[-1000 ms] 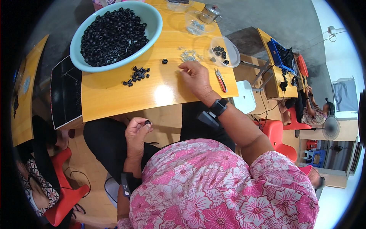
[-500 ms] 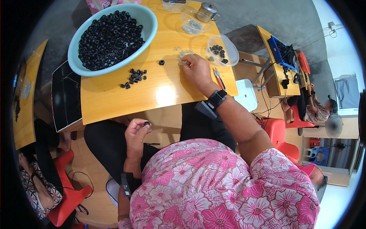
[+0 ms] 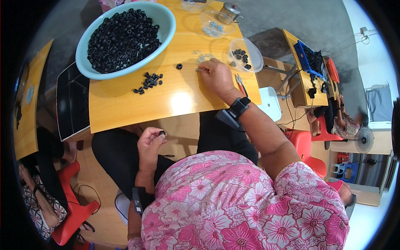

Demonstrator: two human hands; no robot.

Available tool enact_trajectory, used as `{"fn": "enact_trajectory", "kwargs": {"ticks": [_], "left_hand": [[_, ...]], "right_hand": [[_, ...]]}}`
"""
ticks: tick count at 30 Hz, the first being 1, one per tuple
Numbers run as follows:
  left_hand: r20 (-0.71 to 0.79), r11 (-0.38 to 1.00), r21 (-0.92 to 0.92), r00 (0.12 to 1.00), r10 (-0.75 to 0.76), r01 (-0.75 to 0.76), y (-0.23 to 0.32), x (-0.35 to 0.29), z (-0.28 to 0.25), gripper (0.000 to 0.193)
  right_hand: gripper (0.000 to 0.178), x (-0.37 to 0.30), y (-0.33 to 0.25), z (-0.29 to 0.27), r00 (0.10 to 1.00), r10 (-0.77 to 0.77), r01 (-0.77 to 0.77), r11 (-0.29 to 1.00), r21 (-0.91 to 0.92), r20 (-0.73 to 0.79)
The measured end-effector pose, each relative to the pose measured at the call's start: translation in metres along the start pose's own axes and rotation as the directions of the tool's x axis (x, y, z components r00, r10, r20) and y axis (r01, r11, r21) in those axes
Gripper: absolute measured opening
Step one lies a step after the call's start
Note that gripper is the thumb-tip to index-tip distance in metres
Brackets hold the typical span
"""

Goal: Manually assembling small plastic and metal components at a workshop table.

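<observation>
Over my lap, my left hand [image 3: 149,144] is closed, pinching a small black ring-shaped plastic piece [image 3: 161,133] between thumb and fingertips. My right hand [image 3: 218,79] rests on the wooden table [image 3: 137,110], its fingers pinched together at the near edge of a scatter of tiny silvery bits [image 3: 205,57]. Whatever those fingertips hold is too small to make out. A single black piece [image 3: 179,66] stands left of my right hand. Farther left lies a loose cluster of the same black pieces [image 3: 148,82].
A pale blue basin [image 3: 170,35] heaped with black pieces stands far left. Red-handled snips [image 3: 241,84] lie beside my right wrist. Beyond are a clear tub [image 3: 256,54] with black pieces, another tub [image 3: 227,30] with silvery bits and a metal mug [image 3: 228,13]. Other people sit at both sides.
The whole view has shifted slightly. My right fingertips have drawn a little toward me from the silvery bits. My left hand keeps its hold on the black piece.
</observation>
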State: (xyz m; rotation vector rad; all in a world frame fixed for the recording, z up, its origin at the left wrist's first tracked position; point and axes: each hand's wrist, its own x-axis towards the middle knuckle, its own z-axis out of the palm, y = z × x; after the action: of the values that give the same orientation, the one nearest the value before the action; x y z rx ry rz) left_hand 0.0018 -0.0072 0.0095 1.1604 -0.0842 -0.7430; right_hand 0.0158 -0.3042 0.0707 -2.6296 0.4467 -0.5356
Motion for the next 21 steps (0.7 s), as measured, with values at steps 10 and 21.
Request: {"fn": "enact_trajectory", "kwargs": {"ticks": [10,21], "left_hand": [[0.007,0.999,0.016,1.000,0.030,-0.030,-0.0028,0.0009,0.0000,0.008],[0.006,0.999,0.015,0.999,0.041,-0.042,-0.0025,0.0006,0.0001,0.008]], "right_hand": [[0.010,-0.0009,0.0043,0.0060,0.998,-0.007,0.004,0.998,0.063,0.055],[0.007,-0.0028,0.0035,0.0053,0.996,-0.071,0.067,0.994,0.081,0.054]]}}
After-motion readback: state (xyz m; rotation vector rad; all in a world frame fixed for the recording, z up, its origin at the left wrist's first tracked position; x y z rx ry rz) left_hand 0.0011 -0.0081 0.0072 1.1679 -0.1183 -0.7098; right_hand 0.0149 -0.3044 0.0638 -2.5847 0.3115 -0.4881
